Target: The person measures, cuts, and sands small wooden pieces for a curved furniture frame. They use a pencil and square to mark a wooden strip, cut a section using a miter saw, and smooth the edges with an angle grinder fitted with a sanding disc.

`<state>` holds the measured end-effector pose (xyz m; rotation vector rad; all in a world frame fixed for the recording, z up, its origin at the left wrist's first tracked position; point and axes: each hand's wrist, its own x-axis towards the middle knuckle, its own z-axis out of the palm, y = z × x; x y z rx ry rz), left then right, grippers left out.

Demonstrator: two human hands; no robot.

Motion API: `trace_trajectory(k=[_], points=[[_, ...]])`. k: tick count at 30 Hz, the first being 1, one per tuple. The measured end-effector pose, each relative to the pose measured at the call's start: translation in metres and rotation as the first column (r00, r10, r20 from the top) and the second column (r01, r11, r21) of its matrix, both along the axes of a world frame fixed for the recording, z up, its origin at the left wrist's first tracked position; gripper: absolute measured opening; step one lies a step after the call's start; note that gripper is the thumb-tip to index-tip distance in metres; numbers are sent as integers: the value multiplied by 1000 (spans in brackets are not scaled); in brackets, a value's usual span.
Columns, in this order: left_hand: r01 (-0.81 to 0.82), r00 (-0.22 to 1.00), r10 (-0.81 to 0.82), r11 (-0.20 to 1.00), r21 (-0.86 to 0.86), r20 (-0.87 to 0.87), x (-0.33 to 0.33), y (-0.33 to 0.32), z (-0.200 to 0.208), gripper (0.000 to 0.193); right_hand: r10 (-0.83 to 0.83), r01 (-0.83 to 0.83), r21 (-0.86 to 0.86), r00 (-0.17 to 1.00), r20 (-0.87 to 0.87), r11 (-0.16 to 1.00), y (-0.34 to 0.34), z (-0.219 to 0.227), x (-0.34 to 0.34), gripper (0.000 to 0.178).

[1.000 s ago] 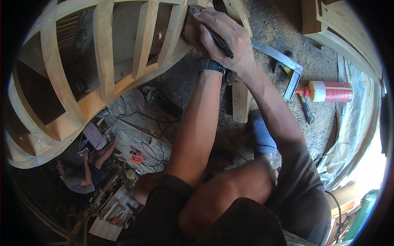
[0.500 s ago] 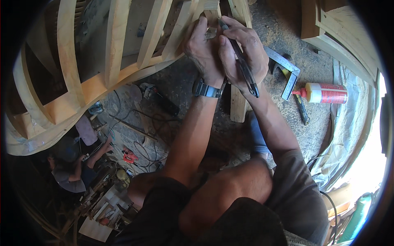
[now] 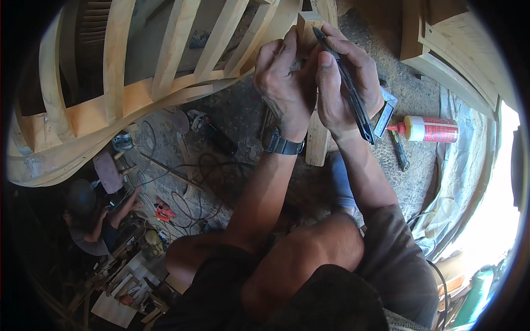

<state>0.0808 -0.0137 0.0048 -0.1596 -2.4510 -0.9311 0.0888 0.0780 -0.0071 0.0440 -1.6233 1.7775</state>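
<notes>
My left hand [image 3: 284,88] is closed around a small pale wooden block [image 3: 308,30] at the top of the head view, its fingertips along the block's left side. A dark, slim pen [image 3: 355,102] lies in my right hand [image 3: 338,110], pinched between thumb and fingers. The pen's upper end is at the block's right edge; whether it touches the wood I cannot tell. My right fingertips are also close against that side. Beneath my wrists a pale wooden strip [image 3: 317,146] points toward me. My left wrist wears a dark watch [image 3: 283,145].
A curved, slatted wooden frame [image 3: 113,60] fills the upper left. Right of my hands lie a metal square [image 3: 385,113], a red-and-yellow squeeze bottle [image 3: 432,129] and a yellow-and-black tool [image 3: 399,151]. An angle grinder [image 3: 212,132], cords and a red tool [image 3: 164,211] lie left. Another person [image 3: 91,220] sits lower left.
Both hands have shifted right and slightly nearer me, and my right hand now covers more of the metal square. The block shows more plainly. The whole view has shifted a little.
</notes>
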Motion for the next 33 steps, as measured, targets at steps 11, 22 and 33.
trace_trajectory(k=[11,22,33], points=[[-25,998,18,991,-133,-53,4,-13,14,48,253,-190,-356,957,140,915,26,9,8,24],[231,969,-249,909,-347,-6,-4,-51,54,52,647,-498,-486,735,203,718,71,35,-17,11],[287,953,-302,887,-361,16,-6,-57,61,50,617,-505,-401,753,229,764,64,35,-19,7]])
